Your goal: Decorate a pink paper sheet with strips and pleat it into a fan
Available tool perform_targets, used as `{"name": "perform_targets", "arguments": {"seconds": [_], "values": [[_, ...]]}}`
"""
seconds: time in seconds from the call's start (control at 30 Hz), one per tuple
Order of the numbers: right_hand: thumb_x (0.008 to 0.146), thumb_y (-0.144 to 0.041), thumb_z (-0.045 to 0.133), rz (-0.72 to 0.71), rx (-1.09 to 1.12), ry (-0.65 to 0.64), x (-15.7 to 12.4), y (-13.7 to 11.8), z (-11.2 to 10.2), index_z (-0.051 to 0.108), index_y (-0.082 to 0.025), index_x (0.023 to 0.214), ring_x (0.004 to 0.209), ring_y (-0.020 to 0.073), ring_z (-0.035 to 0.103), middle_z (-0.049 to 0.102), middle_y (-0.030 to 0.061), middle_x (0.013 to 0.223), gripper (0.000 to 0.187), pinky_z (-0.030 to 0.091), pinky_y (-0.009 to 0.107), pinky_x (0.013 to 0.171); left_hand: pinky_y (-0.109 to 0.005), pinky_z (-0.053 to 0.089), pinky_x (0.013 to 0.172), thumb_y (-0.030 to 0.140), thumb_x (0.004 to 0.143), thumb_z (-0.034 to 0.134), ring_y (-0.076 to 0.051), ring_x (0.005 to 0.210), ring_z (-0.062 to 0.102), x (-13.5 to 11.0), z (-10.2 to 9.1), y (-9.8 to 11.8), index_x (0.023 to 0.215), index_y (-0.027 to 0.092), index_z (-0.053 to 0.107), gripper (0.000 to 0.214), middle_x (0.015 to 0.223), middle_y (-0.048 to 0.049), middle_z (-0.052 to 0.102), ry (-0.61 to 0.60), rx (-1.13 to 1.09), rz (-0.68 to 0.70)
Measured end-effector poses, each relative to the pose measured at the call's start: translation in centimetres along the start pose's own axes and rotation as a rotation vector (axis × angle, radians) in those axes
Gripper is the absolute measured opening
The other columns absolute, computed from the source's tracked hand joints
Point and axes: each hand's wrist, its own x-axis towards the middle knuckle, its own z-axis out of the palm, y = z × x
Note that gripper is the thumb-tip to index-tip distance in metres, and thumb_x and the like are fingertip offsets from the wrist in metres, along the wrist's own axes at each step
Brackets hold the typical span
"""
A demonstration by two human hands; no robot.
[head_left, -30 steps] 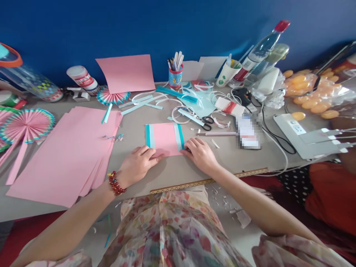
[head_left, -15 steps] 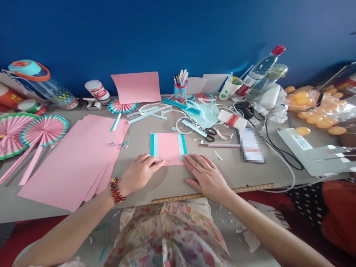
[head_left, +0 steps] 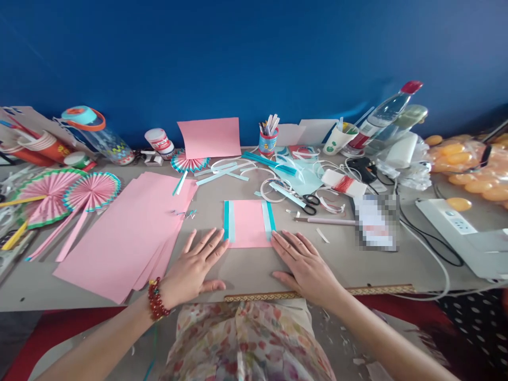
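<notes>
A pink paper rectangle (head_left: 249, 225) with light-blue and teal strips along its left and right sides lies flat on the table in front of me. My left hand (head_left: 194, 267) rests flat with fingers spread, its index fingertip at the paper's lower left corner. My right hand (head_left: 304, 264) is also flat and open, its fingertips touching the lower right corner. Neither hand grips anything. Left of my left hand lies a stack of large pink sheets (head_left: 119, 227). Black-handled scissors (head_left: 310, 203) and a pencil-like stick (head_left: 329, 221) lie beyond my right hand.
Finished pleated paper fans (head_left: 92, 191) lie at the left, beside a water bottle (head_left: 99, 137). Paper strips (head_left: 222, 172), a pen cup (head_left: 268, 142) and a tilted plastic bottle (head_left: 383, 116) stand or lie toward the wall. A phone (head_left: 377, 222) and a power strip (head_left: 452, 227) are at the right.
My left hand has flattened out, its fingers spreading and its thumb moving off the paper's bottom edge. The right hand stays flat at the right corner. The whole view has shifted slightly.
</notes>
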Motion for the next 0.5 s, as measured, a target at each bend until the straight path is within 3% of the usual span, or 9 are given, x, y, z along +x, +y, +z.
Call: {"name": "perform_targets", "arguments": {"seconds": [0.1,0.2,0.33,0.4,0.5], "values": [[0.097,-0.042,0.050,0.066,-0.001,0.088,1.4,-0.6,-0.6,0.054,-0.018,0.136,0.129,0.0297,0.046,0.056,0.0117,0.141,0.046,0.034,0.052,0.109,-0.055,0.008,0.120,0.069,0.090,0.040,-0.032,0.149,0.021,-0.1,0.1,-0.1,0.156,0.017,0.018,0.087,0.160,-0.0142,0.027,0.022,-0.029,0.008],[0.095,-0.031,0.054,0.087,-0.032,0.169,3.7,-1.9,-0.8,0.061,-0.020,0.125,0.115,0.0291,0.052,0.063,0.0112,0.127,0.033,0.039,0.047,0.099,-0.057,0.011,0.120,0.061,0.094,0.043,-0.031,0.150,0.018,-0.3,0.2,-0.1,0.157,0.017,0.012,0.084,0.159,-0.0141,0.029,0.036,-0.082,0.008],[0.090,-0.020,0.060,0.007,-0.057,0.089,6.5,-3.7,-0.4,0.066,-0.021,0.097,0.091,0.0240,0.055,0.067,0.0078,0.099,0.009,0.042,0.038,0.076,-0.050,0.026,0.119,0.046,0.099,0.043,-0.027,0.149,0.021,-0.8,0.0,-0.1,0.157,0.013,0.006,0.077,0.158,-0.0192,0.028,0.137,-0.265,-0.143],[0.089,-0.016,0.060,0.000,-0.018,0.054,7.1,-4.0,-0.2,0.064,-0.020,0.087,0.083,0.0219,0.055,0.065,0.0063,0.090,0.007,0.040,0.035,0.069,-0.043,0.038,0.113,0.038,0.101,0.041,-0.025,0.145,0.033,-1.2,-0.2,0.1,0.153,0.015,0.023,0.059,0.154,-0.0181,0.038,0.253,-0.392,-0.304],[0.089,-0.015,0.058,0.022,0.176,0.104,7.1,-4.0,-0.4,0.062,-0.021,0.091,0.083,0.0200,0.056,0.064,0.0049,0.092,0.007,0.041,0.031,0.069,-0.034,0.051,0.099,0.031,0.101,0.042,-0.021,0.122,0.058,-1.5,-0.6,0.8,0.121,0.021,0.058,0.028,0.129,-0.0106,0.062,0.371,-0.571,-0.444]]}}
